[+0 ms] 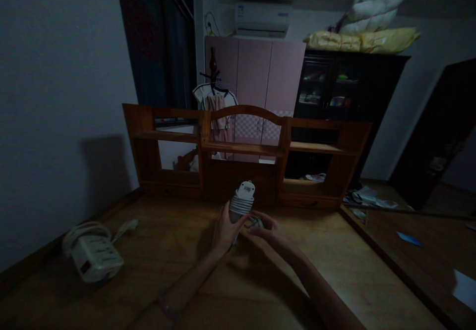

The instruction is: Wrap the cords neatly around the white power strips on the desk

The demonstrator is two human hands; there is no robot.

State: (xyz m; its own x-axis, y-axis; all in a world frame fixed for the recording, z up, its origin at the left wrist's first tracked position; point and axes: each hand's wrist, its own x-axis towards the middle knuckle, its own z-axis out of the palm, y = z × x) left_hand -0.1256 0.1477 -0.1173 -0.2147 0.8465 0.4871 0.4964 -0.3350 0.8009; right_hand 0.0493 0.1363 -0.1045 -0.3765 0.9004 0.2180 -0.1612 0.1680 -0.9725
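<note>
My left hand (225,231) is wrapped around a white power strip (246,190), held upright above the wooden desk. Its pale cord (241,205) is wound around the body in several turns, and the labelled end sticks out on top. Close beside it on the right, my right hand (266,228) has its fingers pinched on the loose end of the cord, where a small greyish piece, perhaps the plug, shows between them. The palm side of both hands is partly hidden.
A second white power strip (95,258) with a coiled cord lies at the left of the wooden desk (178,270). A wooden shelf unit (243,149) stands along the far edge. To the right, a lower brown surface (394,265) holds a blue card (408,239) and paper (464,288).
</note>
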